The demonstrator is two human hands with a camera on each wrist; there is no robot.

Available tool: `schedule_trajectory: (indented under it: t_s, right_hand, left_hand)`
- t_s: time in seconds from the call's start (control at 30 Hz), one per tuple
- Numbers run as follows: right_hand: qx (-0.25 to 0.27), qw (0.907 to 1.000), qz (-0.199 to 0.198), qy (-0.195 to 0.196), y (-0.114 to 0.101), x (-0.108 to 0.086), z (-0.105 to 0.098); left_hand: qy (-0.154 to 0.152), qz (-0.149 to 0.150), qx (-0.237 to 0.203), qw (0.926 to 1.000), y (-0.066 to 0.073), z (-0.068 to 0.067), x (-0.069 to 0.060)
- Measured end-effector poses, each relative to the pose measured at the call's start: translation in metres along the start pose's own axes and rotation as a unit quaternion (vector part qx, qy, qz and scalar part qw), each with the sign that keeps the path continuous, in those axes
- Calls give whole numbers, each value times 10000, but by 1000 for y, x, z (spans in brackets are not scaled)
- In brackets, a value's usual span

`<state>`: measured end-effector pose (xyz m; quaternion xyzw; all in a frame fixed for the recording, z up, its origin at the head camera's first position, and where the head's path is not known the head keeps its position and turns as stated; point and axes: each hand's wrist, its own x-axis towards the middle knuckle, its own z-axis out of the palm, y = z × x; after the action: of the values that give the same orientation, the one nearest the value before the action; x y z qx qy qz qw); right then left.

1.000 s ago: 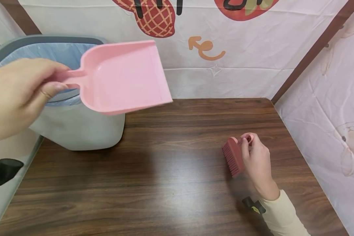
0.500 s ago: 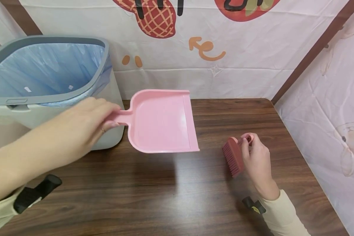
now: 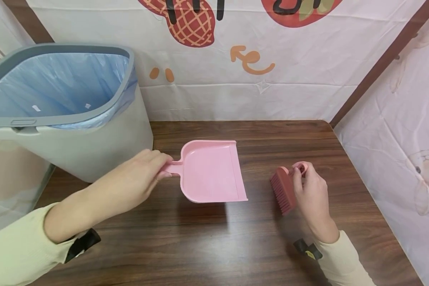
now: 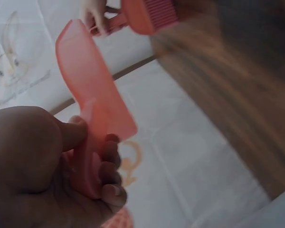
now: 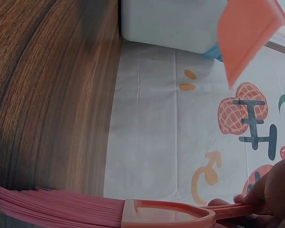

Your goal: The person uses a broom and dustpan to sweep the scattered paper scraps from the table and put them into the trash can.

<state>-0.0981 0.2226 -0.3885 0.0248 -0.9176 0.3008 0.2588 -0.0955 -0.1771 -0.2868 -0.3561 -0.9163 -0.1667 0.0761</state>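
A pink dustpan hangs above the table's middle, its shadow falling below it. My left hand grips its handle; in the left wrist view the fingers curl round that handle. The pan's lip points right and its tray looks bare. Over on the right, a hand brush with dark pink bristles is held by its looped handle in my right hand. The right wrist view shows the bristles at the table's surface; whether they touch it I cannot tell.
A grey bin lined with a blue bag stands at the back left, with small white scraps inside. Printed cloth hangs behind and to the right of the dark wooden table.
My left hand has carried the dustpan from over the bin rightward and down toward the table, and the pan is now more level. The right hand and brush have stayed put.
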Motion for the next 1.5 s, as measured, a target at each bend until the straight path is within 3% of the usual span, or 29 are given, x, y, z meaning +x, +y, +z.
schedule_trajectory:
  t_s: [0.23, 0.57, 0.93, 1.23, 1.5]
  right_hand:
    - [31, 10000, 12, 23, 1, 0, 0]
    - [11, 10000, 86, -5, 2, 1, -1]
    - [30, 10000, 73, 22, 2, 1, -1]
    - [13, 10000, 70, -27, 2, 0, -1]
    - [39, 10000, -20, 8, 1, 1, 0]
  left_hand:
    - [41, 193, -67, 9998, -3, 36, -5]
    - [26, 9, -58, 10000, 1, 100, -9]
    - [-161, -214, -381, 9989, -2, 157, -10]
    - [-156, -179, -379, 9990, -4, 180, -12]
    - [-98, -54, -84, 9999, -4, 185, -4]
